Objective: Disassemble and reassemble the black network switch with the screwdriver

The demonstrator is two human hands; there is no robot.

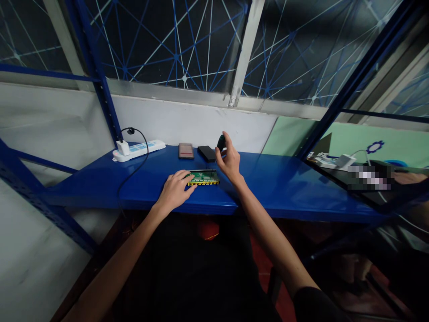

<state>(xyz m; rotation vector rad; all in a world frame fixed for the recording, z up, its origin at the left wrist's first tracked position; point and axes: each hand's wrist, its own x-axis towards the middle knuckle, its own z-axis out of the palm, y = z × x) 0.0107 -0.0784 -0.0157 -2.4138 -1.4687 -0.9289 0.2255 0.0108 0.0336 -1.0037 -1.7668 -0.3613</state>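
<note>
A green circuit board (203, 175) with a row of yellow-edged ports along its front lies near the front edge of the blue table (268, 183). My left hand (176, 188) grips its left end, thumb at the front edge and fingers over the top. Raised above the right end of the board, my right hand (229, 157) pinches a small dark rounded object (221, 142) between thumb and fingers. Its kind cannot be made out. Behind the board lie a flat black box (207, 153) and a small brown-framed case (186, 150).
A white power strip (139, 150) with a plugged-in adapter (122, 147) stands at the back left, its black cable (136, 169) drooping over the front edge. Blue shelf posts (103, 103) rise on both sides. Another person's hand (410, 178) is at the far right.
</note>
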